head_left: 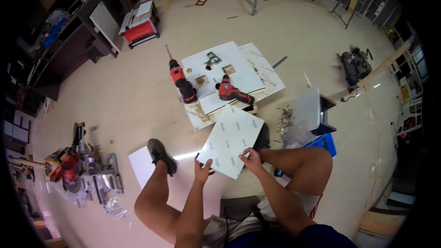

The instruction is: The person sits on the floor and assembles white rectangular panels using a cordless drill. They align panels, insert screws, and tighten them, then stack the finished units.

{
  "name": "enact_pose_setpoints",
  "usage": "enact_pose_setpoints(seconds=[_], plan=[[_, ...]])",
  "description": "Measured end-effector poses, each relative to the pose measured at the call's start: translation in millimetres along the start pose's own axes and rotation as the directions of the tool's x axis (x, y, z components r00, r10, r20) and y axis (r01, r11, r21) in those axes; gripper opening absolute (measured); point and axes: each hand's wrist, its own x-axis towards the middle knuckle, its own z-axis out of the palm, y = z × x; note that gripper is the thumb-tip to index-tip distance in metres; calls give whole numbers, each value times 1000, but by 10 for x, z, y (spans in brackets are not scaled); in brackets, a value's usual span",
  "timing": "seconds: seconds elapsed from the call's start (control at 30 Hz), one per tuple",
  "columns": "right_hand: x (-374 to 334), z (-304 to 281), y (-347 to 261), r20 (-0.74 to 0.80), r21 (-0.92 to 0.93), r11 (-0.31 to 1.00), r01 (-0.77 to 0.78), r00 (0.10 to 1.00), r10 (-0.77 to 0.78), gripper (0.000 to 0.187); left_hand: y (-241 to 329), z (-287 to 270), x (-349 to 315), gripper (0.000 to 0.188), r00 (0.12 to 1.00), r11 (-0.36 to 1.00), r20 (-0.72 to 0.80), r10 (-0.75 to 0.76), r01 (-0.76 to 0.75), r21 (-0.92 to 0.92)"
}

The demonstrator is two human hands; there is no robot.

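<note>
A pale rectangular panel (232,141), its film printed with rows of small dark marks, is held tilted above the floor between my knees. My left hand (202,170) grips its lower left edge, thumb on top and fingers underneath. At the lower right edge my right hand (251,160) pinches the same panel. Just beyond it, white boards (248,76) lie stacked, with a red and black cordless drill (233,93) on top. A larger red and black drill with a long bit (183,81) rests along their left edge. A green tool (212,58) lies near a round hole.
A miter saw (69,167) stands at the left and a red table saw (139,25) at the far left. To the right are a blue bin (327,144), a white-lidded box (308,108) and scattered small hardware (285,117). A dark machine (354,66) sits farther right.
</note>
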Motion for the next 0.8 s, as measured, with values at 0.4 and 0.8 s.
enact_pose_setpoints(seconds=[0.4,0.8], plan=[[-64,-128,-116,-2,-127,989,-80,997,80,18,-36,135,-4,58,998,997,-17,68,-68,-22],[-120,-41,-179,-86,-288,942,174,975,-207,105,-106,135,32,53,986,985,17,167,-166,-37]])
